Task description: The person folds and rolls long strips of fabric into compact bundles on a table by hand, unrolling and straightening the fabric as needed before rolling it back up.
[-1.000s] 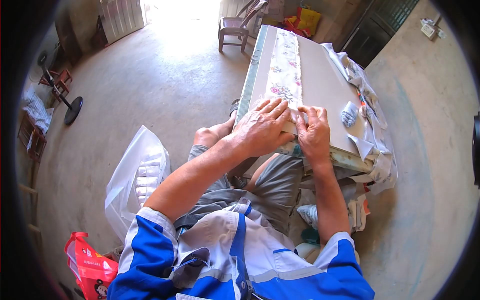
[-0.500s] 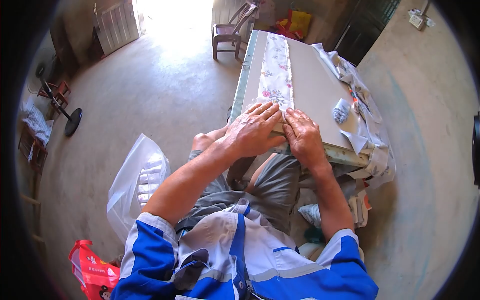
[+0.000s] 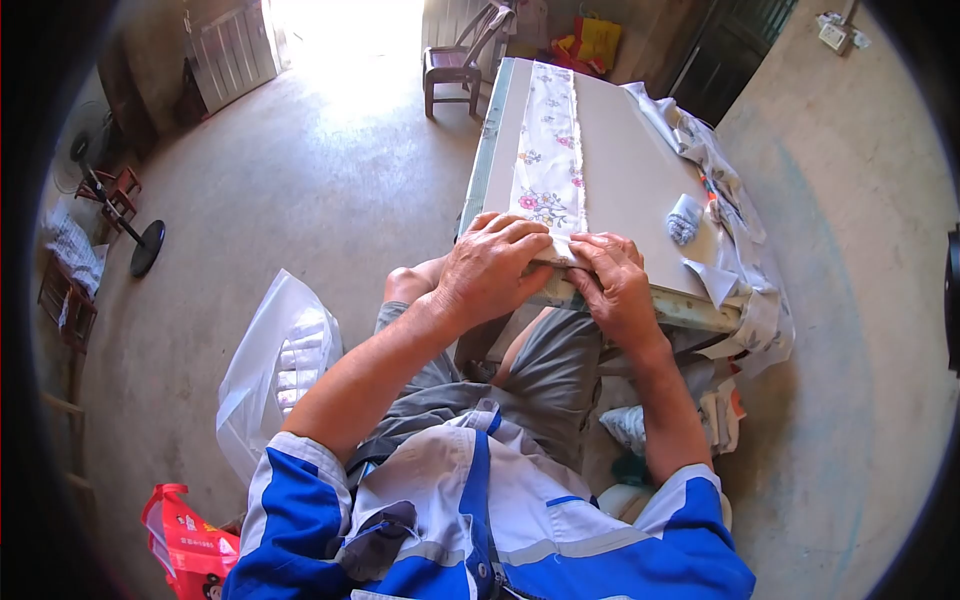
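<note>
A long white cloth strip (image 3: 551, 140) with a floral print and a frayed right edge lies lengthwise on the table (image 3: 625, 140). Its near end is gathered at the table's front edge, under my fingers. My left hand (image 3: 495, 262) curls over the left side of that end, fingertips pressed down on it. On the other side, my right hand (image 3: 612, 282) pinches the end's right corner, thumb below and fingers on top. How the cloth is folded or rolled there is mostly hidden. A small rolled blue-and-white cloth bundle (image 3: 684, 221) rests right of my right hand.
Crumpled printed fabric (image 3: 742, 240) hangs over the table's right edge. A clear plastic bag (image 3: 262, 375) with white rolls stands on the floor at left, a red bag (image 3: 190, 540) nearer. Beyond are a wooden chair (image 3: 456, 68) and a pedestal fan (image 3: 147, 248).
Both hands have drawn slightly nearer to the front edge, and their flat fingers have curled around the strip's near end. More of the flower print shows beyond them.
</note>
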`<state>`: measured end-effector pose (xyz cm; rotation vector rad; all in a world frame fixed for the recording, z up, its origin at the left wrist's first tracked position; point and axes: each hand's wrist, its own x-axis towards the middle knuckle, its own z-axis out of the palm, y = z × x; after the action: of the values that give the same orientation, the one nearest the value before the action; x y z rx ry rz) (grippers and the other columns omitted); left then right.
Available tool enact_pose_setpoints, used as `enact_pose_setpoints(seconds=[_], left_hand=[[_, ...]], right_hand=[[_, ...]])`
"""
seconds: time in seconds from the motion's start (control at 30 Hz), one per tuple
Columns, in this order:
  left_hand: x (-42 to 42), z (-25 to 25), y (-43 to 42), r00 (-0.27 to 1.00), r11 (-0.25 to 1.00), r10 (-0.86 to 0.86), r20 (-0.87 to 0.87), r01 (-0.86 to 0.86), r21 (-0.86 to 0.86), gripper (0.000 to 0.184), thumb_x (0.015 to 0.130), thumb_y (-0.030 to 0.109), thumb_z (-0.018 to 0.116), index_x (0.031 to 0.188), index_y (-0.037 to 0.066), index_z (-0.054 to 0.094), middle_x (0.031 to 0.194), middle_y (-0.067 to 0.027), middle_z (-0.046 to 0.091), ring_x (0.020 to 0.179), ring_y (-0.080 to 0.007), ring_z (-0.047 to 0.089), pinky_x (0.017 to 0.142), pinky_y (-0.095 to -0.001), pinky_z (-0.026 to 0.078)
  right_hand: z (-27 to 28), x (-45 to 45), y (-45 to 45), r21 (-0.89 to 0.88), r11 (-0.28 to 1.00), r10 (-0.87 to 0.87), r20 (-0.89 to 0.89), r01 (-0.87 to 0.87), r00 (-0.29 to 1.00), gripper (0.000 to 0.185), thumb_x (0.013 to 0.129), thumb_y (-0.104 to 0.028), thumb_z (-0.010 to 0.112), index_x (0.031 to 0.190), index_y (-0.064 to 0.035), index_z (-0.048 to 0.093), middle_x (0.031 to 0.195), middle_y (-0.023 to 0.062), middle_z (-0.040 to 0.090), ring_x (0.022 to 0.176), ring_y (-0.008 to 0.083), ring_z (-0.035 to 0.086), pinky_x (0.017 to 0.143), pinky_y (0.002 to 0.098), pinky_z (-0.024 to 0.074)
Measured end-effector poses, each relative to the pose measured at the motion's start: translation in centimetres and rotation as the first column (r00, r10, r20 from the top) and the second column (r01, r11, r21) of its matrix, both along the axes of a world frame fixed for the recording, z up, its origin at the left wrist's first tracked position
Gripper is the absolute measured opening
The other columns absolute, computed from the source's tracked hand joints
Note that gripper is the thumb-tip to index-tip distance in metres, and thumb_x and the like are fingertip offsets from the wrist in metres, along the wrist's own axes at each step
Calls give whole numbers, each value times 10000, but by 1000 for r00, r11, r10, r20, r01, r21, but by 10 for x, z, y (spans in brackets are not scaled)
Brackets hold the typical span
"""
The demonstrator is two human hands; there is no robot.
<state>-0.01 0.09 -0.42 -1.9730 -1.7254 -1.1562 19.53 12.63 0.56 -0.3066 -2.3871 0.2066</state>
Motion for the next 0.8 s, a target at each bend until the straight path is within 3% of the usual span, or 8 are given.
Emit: enact_pose_setpoints(seconds=[0.2,0.8], left_hand=[[-5,3,0,999,998,-38,-12,37,-54,232,883,144,766,1108,90,767,1214,-82,757,1188,-281,702,1121,-462,478],[-23,10,6,998,998,-21,61,24,-50,209,909,122,731,1108,73,774,1084,-115,784,1049,-311,721,1006,-460,541]], right_hand=[[-4,2,-3,85,996,-32,-32,35,999,321,910,-120,783,1223,-68,734,1254,78,734,1195,318,637,1031,445,472],[0,-6,2,-89,994,-73,-107,64,992,261,947,-94,746,1208,-84,730,1116,112,745,1066,331,654,957,442,477]])
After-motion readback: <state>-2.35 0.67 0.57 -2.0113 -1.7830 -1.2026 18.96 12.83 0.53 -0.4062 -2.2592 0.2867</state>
